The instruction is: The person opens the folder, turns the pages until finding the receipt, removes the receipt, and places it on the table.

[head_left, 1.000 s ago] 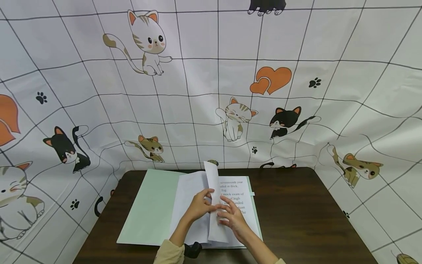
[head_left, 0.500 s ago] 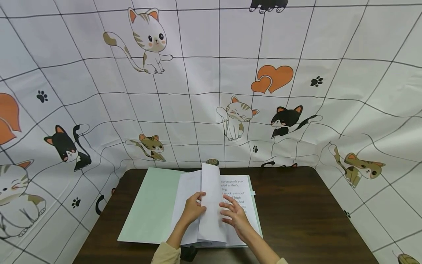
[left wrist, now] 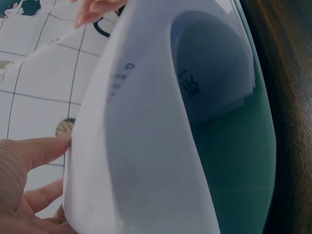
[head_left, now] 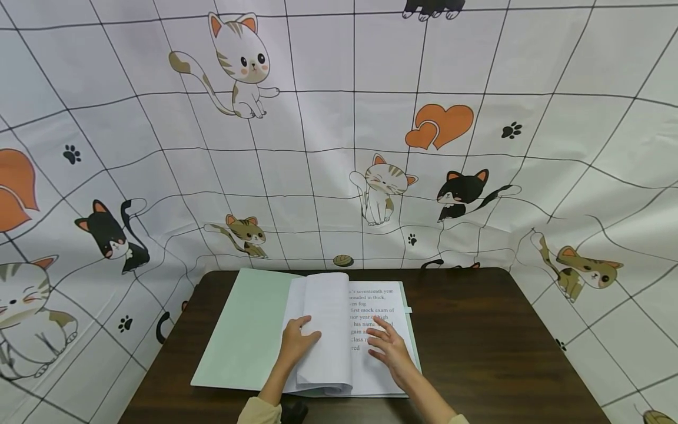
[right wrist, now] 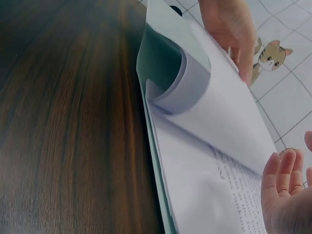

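A light green folder point(head_left: 238, 330) lies open on the dark wooden table, with white sheets inside. One or more of the sheets, a curling white page point(head_left: 327, 330), arch over towards the left. My left hand point(head_left: 296, 344) holds this page at its left edge; the left wrist view has the thumb point(left wrist: 46, 148) at the edge and fingers beyond it. To the right lies a printed page point(head_left: 378, 377) with lines of text. My right hand point(head_left: 394, 356) hovers over it, fingers spread and loosely bent, holding nothing.
The dark table point(head_left: 477, 341) extends to the right of the folder. A small white tab point(head_left: 408, 310) sticks out from the folder's right side. Behind and around hangs a white gridded cloth point(head_left: 312, 123) printed with cats and hearts.
My left hand has moved left, carrying the page over, and more printed text shows on the right. My right hand has come away from the turning page and moved slightly right.
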A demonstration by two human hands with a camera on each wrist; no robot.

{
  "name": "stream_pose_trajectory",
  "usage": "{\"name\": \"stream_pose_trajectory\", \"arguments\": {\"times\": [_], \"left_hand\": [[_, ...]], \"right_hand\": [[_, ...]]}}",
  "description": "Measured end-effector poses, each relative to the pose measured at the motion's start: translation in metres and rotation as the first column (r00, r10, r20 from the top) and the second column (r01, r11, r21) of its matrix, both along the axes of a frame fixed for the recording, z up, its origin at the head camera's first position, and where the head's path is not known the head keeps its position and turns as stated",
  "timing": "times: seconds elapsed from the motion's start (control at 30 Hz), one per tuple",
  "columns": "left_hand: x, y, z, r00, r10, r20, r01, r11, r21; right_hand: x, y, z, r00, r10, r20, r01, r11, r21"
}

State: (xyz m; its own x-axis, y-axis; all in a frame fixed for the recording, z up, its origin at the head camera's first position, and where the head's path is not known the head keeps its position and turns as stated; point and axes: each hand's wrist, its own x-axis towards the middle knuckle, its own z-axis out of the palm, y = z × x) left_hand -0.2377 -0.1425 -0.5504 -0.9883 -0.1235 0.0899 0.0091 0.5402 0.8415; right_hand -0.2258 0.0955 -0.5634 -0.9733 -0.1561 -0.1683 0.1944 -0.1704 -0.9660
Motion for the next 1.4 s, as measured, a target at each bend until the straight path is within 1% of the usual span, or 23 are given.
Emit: {"name": "stream_pose_trajectory", "arguments": {"times": [0.1, 0.23, 0.33, 0.43, 0.47, 0.53, 0.63, 0.67, 0.7, 0.73, 0.83, 0.97, 1.07, 1.2, 1.27, 1.33, 1.4], "left_hand": [[0.001, -0.006, -0.002, 1.000, 0.022, -0.006, -0.022, 1.000, -0.013], [0.002, -0.012, -0.004, 0.999, 0.045, 0.013, -0.045, 0.999, -0.022], [0.004, -0.015, -0.009, 0.997, 0.076, 0.025, -0.075, 0.996, -0.037], [0.007, -0.017, -0.014, 0.994, 0.112, -0.001, -0.112, 0.992, -0.063], [0.007, -0.017, -0.018, 0.992, 0.125, -0.029, -0.127, 0.987, -0.096], [0.009, -0.018, -0.021, 0.989, 0.137, -0.058, -0.143, 0.982, -0.126], [0.009, -0.020, -0.025, 0.986, 0.147, -0.072, -0.158, 0.969, -0.187], [0.009, -0.021, -0.027, 0.986, 0.148, -0.073, -0.160, 0.964, -0.210], [0.009, -0.023, -0.026, 0.988, 0.144, -0.051, -0.151, 0.966, -0.210], [0.009, -0.024, -0.026, 0.989, 0.143, -0.044, -0.149, 0.961, -0.232], [0.010, -0.027, -0.029, 0.990, 0.134, -0.038, -0.139, 0.952, -0.272], [0.011, -0.032, -0.034, 0.988, 0.140, -0.060, -0.152, 0.938, -0.311], [0.010, -0.035, -0.039, 0.985, 0.153, -0.076, -0.170, 0.931, -0.324], [0.010, -0.038, -0.047, 0.982, 0.150, -0.115, -0.180, 0.924, -0.336], [0.010, -0.039, -0.050, 0.980, 0.133, -0.147, -0.179, 0.911, -0.372], [0.011, -0.041, -0.054, 0.980, 0.117, -0.162, -0.176, 0.891, -0.418], [0.011, -0.043, -0.059, 0.980, 0.108, -0.168, -0.173, 0.877, -0.447]], "right_hand": [[-0.001, 0.003, -0.004, 1.000, -0.015, 0.001, 0.015, 1.000, 0.001], [-0.003, 0.006, -0.008, 0.999, -0.037, 0.014, 0.037, 0.999, -0.004], [-0.003, 0.008, -0.010, 0.998, -0.058, 0.034, 0.058, 0.998, -0.016], [-0.004, 0.011, -0.012, 0.996, -0.076, 0.051, 0.077, 0.997, -0.028], [-0.004, 0.012, -0.012, 0.995, -0.082, 0.052, 0.083, 0.996, -0.028], [-0.005, 0.014, -0.014, 0.994, -0.094, 0.053, 0.095, 0.995, -0.028], [-0.007, 0.018, -0.017, 0.994, -0.099, 0.044, 0.100, 0.995, -0.016], [-0.008, 0.019, -0.018, 0.994, -0.102, 0.042, 0.103, 0.995, -0.010], [-0.010, 0.020, -0.020, 0.993, -0.106, 0.044, 0.107, 0.994, -0.007], [-0.010, 0.022, -0.021, 0.993, -0.111, 0.046, 0.111, 0.994, -0.001], [-0.014, 0.025, -0.025, 0.990, -0.132, 0.057, 0.131, 0.991, 0.024], [-0.017, 0.028, -0.028, 0.986, -0.151, 0.064, 0.149, 0.988, 0.046], [-0.020, 0.030, -0.027, 0.985, -0.163, 0.054, 0.161, 0.986, 0.047], [-0.025, 0.035, -0.026, 0.983, -0.184, 0.025, 0.182, 0.982, 0.057], [-0.028, 0.038, -0.025, 0.979, -0.204, 0.019, 0.202, 0.976, 0.075], [-0.032, 0.041, -0.026, 0.973, -0.229, 0.014, 0.226, 0.968, 0.104], [-0.037, 0.043, -0.026, 0.967, -0.254, 0.015, 0.250, 0.959, 0.135]]}}
